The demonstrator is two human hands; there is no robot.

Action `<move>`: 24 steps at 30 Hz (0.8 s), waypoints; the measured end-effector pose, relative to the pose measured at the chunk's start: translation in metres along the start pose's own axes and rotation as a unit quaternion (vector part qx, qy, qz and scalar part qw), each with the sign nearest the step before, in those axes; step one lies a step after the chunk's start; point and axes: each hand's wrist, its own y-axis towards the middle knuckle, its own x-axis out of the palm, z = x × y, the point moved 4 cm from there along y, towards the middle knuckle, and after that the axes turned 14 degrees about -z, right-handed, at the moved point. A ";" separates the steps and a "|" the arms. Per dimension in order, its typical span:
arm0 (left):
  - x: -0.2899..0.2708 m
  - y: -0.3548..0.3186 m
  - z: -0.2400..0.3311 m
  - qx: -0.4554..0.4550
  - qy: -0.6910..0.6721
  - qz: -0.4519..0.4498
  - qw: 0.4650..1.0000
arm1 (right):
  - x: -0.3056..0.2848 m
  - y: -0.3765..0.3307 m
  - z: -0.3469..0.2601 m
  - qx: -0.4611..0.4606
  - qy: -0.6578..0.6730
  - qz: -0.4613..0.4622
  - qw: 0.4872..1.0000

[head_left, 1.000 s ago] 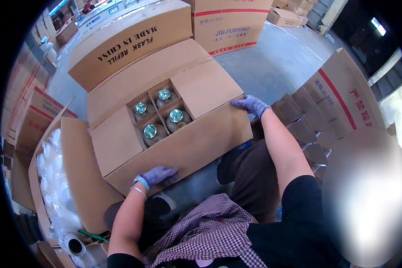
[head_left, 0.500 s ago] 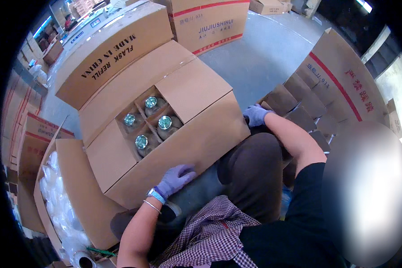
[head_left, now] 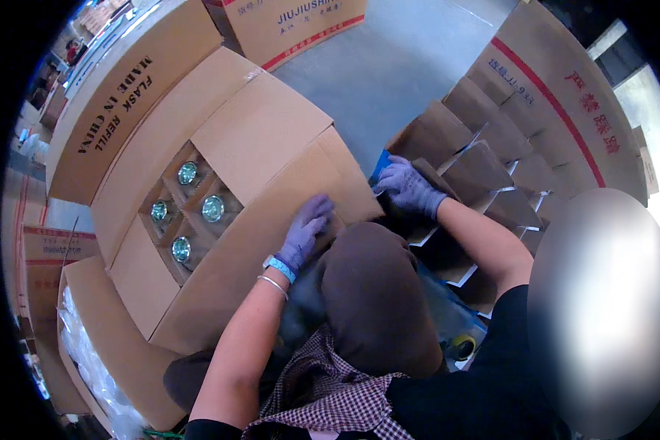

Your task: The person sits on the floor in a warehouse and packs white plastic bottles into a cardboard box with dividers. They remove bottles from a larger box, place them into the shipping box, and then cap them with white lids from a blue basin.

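While my left hand (head_left: pixel 308 231) lies loose against the carton (head_left: pixel 246 249), my right hand (head_left: pixel 412 189), grip unclear, meets right-side dividers (head_left: pixel 485 167), a reach, I judge, needing careful grasping.

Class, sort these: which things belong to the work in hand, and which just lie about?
Likely in use:
open carton, left hand against it
four shiny round tops inside
cardboard dividers beside the right hand

Likely just lying about:
red-striped carton behind
box of translucent plastic, far left
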 end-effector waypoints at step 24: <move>0.017 -0.195 0.157 -0.109 0.417 -0.016 0.902 | 0.003 0.037 -0.014 0.250 -0.087 -0.017 0.964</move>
